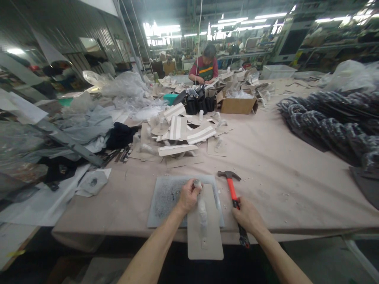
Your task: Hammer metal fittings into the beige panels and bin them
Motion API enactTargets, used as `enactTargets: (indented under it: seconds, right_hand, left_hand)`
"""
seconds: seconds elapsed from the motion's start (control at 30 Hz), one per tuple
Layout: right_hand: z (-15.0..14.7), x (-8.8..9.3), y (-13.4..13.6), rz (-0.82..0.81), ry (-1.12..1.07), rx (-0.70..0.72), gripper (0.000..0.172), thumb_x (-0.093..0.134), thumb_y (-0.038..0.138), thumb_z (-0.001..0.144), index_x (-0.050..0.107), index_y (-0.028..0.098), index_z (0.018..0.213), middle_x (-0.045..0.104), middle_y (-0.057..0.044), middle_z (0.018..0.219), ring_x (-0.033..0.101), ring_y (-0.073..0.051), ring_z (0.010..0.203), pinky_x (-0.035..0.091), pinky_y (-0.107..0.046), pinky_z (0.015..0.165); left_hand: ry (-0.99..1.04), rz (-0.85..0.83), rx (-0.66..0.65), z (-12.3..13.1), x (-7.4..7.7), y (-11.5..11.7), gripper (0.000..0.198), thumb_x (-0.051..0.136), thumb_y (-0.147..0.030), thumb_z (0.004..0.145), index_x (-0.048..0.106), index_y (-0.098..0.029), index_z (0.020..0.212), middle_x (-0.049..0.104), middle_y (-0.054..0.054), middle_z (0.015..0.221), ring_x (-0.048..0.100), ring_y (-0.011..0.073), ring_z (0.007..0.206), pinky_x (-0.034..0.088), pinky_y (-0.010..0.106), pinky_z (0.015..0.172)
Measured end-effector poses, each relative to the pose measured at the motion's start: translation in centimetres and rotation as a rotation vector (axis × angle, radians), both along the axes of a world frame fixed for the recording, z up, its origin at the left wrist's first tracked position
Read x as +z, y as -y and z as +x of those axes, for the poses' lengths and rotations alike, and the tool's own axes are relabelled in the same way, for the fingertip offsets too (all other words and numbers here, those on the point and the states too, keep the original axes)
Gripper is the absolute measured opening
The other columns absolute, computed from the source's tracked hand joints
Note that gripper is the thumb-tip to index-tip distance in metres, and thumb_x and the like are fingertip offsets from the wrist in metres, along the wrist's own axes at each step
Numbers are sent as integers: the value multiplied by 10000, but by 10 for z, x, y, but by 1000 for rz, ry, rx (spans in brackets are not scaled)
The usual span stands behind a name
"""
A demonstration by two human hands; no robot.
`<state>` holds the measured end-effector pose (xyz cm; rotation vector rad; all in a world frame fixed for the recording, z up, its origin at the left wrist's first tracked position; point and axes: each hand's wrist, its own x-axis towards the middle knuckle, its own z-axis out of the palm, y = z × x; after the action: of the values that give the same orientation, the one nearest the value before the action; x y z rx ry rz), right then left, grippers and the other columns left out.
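My right hand [248,216] is wrapped round the black grip of a claw hammer [232,188], whose head lies to the upper left, over the table. With its fingers closed, my left hand [189,196] pinches a small round-topped piece [197,183] in pale wrapping at the upper end of a beige panel [212,232]. A strip in clear wrapping [203,215] runs down the panel's middle to a tab near the bottom. Beneath the panel is a grey, scuffed metal plate [166,201]; the panel's lower end overhangs the table edge.
A heap of beige panels [179,128] lies farther back, near black bags [199,100] and a cardboard box [239,104]. Dark wrapped pieces [331,122] are piled at right. Plastic wrapping [127,88] and a metal bar [68,144] occupy the left. A co-worker [208,66] sits across the table.
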<state>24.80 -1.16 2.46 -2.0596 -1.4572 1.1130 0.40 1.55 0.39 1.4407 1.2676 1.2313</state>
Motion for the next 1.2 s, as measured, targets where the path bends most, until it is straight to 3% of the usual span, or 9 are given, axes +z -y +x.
enactTargets:
  seconds: [0.17, 0.3, 0.47, 0.63, 0.7, 0.83, 0.93, 1.07, 1.2]
  right_hand:
    - [-12, 18, -13, -137, -310, -15, 91, 440, 315, 796, 411, 231, 772, 455, 51, 606, 441, -115, 451, 399, -244, 481]
    - [-21, 53, -7, -54, -342, -40, 251, 351, 475, 889, 371, 250, 780, 386, 77, 576, 370, -105, 402, 311, -226, 425]
    - [-18, 85, 20, 478, 225, 251, 345, 370, 529, 927, 423, 239, 747, 451, 23, 546, 396, -139, 469, 211, -269, 497]
    - [-16, 97, 29, 424, 522, 531, 257, 403, 399, 939, 461, 232, 752, 503, 6, 528, 379, -130, 414, 114, -291, 497]
    - [-16, 122, 25, 524, 524, 491, 293, 391, 434, 948, 445, 237, 737, 472, 20, 499, 351, -123, 394, 125, -282, 481]
    - [-23, 166, 22, 907, 398, 178, 379, 332, 533, 979, 412, 248, 742, 398, 45, 475, 359, -124, 394, 220, -263, 463]
    - [-27, 143, 29, 881, 346, 219, 367, 312, 494, 988, 419, 248, 738, 432, 32, 474, 373, -127, 380, 228, -270, 449]
    - [-21, 81, 38, 454, 504, 544, 300, 341, 406, 967, 487, 235, 768, 556, -15, 519, 468, -161, 413, 148, -297, 466]
    - [-7, 58, 34, 270, 587, 552, 266, 359, 411, 982, 516, 224, 877, 606, -28, 598, 574, -206, 536, 168, -293, 511]
  left_hand:
    - [-214, 107, -36, 3, 1, 8, 202, 579, -181, 837, 640, -208, 1028, 717, 50, 922, 651, 208, 850, 471, 287, 783]
    - [-238, 123, -65, 3, 1, 9, 213, 572, -157, 838, 645, -214, 1029, 706, 36, 923, 640, 201, 858, 458, 279, 795]
    - [-195, 108, -54, 2, -1, 9, 204, 567, -166, 841, 649, -202, 1025, 701, 35, 917, 627, 190, 832, 454, 272, 772]
    - [-205, 94, -41, 3, -1, 8, 172, 563, -172, 824, 657, -192, 966, 667, 18, 801, 596, 182, 747, 427, 266, 709]
    - [-204, 97, -43, 3, -1, 8, 178, 561, -167, 818, 652, -193, 970, 676, 26, 834, 605, 187, 774, 431, 270, 724]
    - [-200, 96, -54, 2, -1, 7, 178, 563, -167, 818, 644, -194, 973, 686, 37, 875, 620, 194, 819, 442, 273, 762]
    - [-194, 82, -48, 2, -1, 7, 185, 560, -168, 816, 647, -193, 977, 680, 32, 869, 612, 188, 801, 438, 269, 751]
    - [-184, 71, -53, 3, 0, 8, 212, 566, -162, 799, 663, -195, 985, 649, 8, 779, 578, 177, 727, 418, 260, 697]
    - [-165, 71, -56, 3, 4, 8, 248, 559, -159, 801, 659, -200, 1024, 666, 17, 839, 588, 183, 777, 420, 261, 726]
